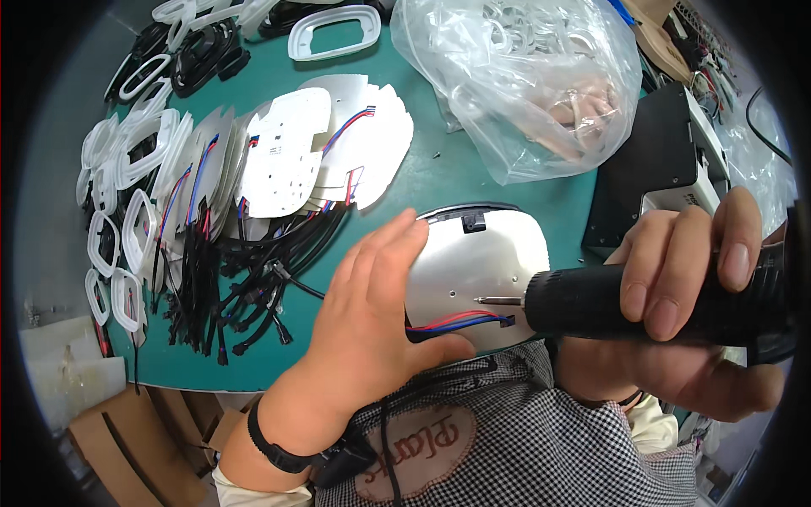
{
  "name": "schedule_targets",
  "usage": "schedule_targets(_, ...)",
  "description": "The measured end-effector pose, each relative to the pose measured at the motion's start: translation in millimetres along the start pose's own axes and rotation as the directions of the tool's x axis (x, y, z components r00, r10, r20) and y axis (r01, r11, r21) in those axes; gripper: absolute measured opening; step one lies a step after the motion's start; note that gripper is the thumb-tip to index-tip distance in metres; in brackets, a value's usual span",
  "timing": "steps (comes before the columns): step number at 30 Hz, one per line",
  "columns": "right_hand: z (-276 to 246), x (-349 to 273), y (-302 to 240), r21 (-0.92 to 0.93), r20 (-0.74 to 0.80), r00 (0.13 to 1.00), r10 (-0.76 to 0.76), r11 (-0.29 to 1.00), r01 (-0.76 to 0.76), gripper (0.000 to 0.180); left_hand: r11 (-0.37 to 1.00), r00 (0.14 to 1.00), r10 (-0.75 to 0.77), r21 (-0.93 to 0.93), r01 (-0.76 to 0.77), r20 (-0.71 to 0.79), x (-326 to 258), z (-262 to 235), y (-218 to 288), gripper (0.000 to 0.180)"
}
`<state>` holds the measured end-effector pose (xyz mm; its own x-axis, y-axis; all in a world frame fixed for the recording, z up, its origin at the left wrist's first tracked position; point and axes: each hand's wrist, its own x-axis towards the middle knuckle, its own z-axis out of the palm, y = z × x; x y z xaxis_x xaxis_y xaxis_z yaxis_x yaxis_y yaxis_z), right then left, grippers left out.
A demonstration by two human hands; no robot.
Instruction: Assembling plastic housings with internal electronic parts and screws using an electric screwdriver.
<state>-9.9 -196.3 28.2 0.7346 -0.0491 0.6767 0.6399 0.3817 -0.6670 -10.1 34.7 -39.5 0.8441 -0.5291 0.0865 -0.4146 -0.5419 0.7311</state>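
Observation:
A rounded silver metal panel (486,253) with a dark rim lies near the table's front edge. My left hand (367,300) grips its left side, the thumb along the lower edge and the fingers over the upper left. Red and blue wires (460,321) cross the panel's lower part to a small dark connector, and a small black block (474,221) sits at its top. My right hand (676,291) is wrapped round a black electric screwdriver (579,302), held level. Its bit points left over the panel, close to a small hole; whether it touches cannot be told.
White panels (287,152) with wires are stacked at the left, black cables (253,279) in front. White oval frames (139,220) line the far left; another frame (334,32) lies behind. A clear plastic bag (515,84) shows another person's hand (583,110). A black-sided box (646,169) stands right.

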Motion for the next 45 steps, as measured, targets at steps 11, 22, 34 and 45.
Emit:
schedule_targets(11, -9, -1, 10, 0.02, 0.068, 0.998, -0.014, 1.0, 0.012, 0.054, 1.0, 0.998, -0.022, -0.005, 0.022, 0.059, 3, -4, 1, 0.113)
schedule_targets(22, -15, 0, 9, 0.004, 0.13, 0.991, 0.007, 1.0, -0.008, 0.057, 0.999, 0.995, -0.048, 0.029, 0.045, 0.083, 6, -6, 5, 0.112)
schedule_targets(34, 17, -6, 23, -0.111, 0.036, 0.997, -0.075, 0.991, 0.078, 0.102, 0.999, 0.998, -0.037, -0.005, 0.037, 0.049, 6, -7, 6, 0.105)
schedule_targets(45, 23, 15, 8, -0.164, 0.439, 0.829, 0.347, 0.938, -0.307, 0.035, 0.998, 0.999, -0.043, -0.041, 0.043, -0.004, -1, -4, -1, 0.097)
